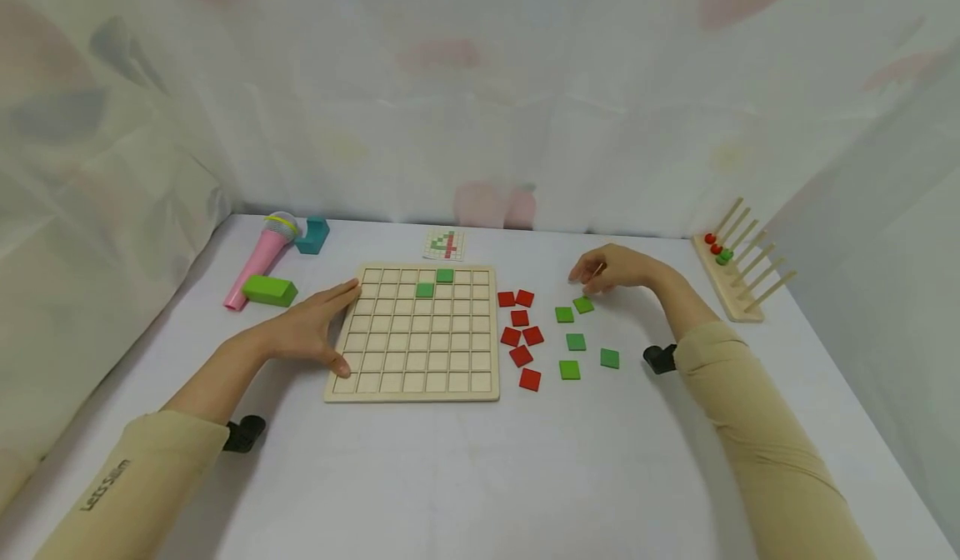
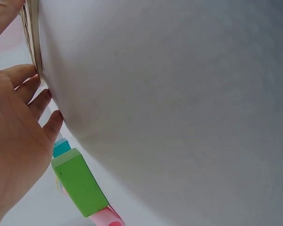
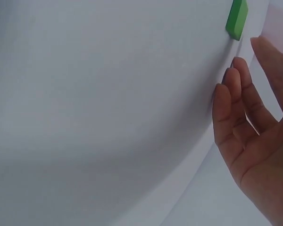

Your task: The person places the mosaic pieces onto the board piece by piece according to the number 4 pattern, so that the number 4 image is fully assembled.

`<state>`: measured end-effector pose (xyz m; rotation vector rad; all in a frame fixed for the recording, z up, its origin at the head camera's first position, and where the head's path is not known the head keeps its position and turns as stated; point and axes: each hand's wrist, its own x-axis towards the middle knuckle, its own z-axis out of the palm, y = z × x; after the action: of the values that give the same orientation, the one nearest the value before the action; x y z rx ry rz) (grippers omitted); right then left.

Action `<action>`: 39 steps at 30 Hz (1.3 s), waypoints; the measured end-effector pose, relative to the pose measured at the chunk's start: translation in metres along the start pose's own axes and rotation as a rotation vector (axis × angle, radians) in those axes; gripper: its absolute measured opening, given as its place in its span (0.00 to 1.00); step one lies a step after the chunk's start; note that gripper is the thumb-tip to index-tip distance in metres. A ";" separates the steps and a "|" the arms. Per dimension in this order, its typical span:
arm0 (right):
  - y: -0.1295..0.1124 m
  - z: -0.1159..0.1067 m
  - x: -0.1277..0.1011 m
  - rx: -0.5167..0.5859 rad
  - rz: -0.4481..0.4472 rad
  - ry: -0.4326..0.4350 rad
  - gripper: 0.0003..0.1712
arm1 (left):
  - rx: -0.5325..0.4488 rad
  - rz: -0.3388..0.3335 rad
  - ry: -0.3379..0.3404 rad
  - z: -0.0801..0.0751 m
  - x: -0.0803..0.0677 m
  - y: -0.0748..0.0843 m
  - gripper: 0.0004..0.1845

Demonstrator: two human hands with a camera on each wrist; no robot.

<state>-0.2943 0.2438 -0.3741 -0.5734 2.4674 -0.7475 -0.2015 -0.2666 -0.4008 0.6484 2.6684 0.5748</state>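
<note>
A square wooden grid board (image 1: 411,335) lies flat on the table, with two green tiles in its upper cells, one of them this tile (image 1: 424,290). My left hand (image 1: 311,327) rests spread along the board's left edge, fingertips near the upper corner and thumb near the lower one. To the right of the board, my right hand (image 1: 617,268) hovers low, its fingers loosely bent. Just below its fingertips is a loose green tile (image 1: 583,304), also seen apart from the fingers in the right wrist view. Nothing shows between those fingers.
Several red tiles (image 1: 520,318) and other green tiles (image 1: 576,342) lie right of the board. Behind it is a pattern card (image 1: 445,244). A pink microphone (image 1: 258,264), green block (image 1: 270,291) and teal block (image 1: 312,236) sit left; a pegged stand (image 1: 731,281) stands right.
</note>
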 end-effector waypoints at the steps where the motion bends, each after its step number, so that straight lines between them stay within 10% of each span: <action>1: 0.001 0.000 -0.002 0.002 -0.009 -0.007 0.18 | -0.001 0.001 0.001 0.000 0.000 0.000 0.75; 39: 0.009 0.019 -0.012 -0.018 -0.012 0.031 0.13 | 0.012 0.017 0.019 0.000 0.000 0.003 0.73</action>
<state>-0.2760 0.2497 -0.3895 -0.5884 2.5035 -0.7445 -0.2002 -0.2644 -0.3991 0.6735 2.6886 0.5731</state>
